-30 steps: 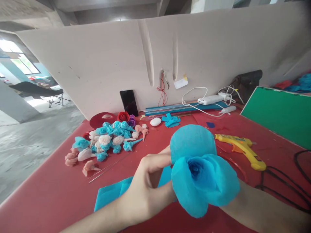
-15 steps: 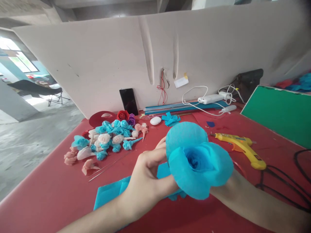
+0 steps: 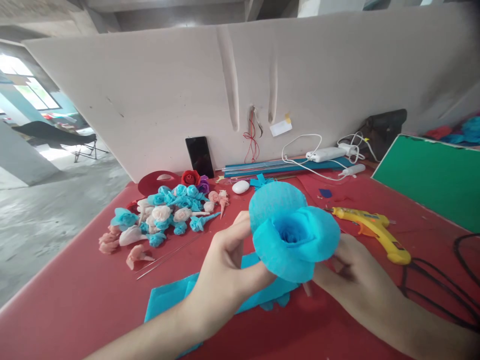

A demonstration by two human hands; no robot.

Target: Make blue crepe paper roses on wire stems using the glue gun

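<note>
A craft workshop was suggested by the large blue flower (image 3: 294,237) being held, the smaller paper flowers (image 3: 162,214) heaped on a red-covered table (image 3: 67,290), and the yellow glue gun (image 3: 375,231) laid nearby; bare concrete beams (image 3: 98,20) and a grey floor (image 3: 80,195) were seen beyond.

1. The light is soft and moderately bright; daylight comes through the window (image 3: 35,92), far behind and to the left of the blue flower (image 3: 294,235).
2. This window is overexposed, its panes almost white, and the floor (image 3: 86,200), also left of the flower, shows pale glare and smeared detail.
3. The white panel (image 3: 168,90) behind the flower is lit quite evenly, but turns greyer toward the flower's right.
4. Below the flower, the red table (image 3: 300,335) looks darker.
5. The flower's centre is shaded; its petal edges are slightly soft.
6. Far above and right of it, the corner is blackened.
</note>
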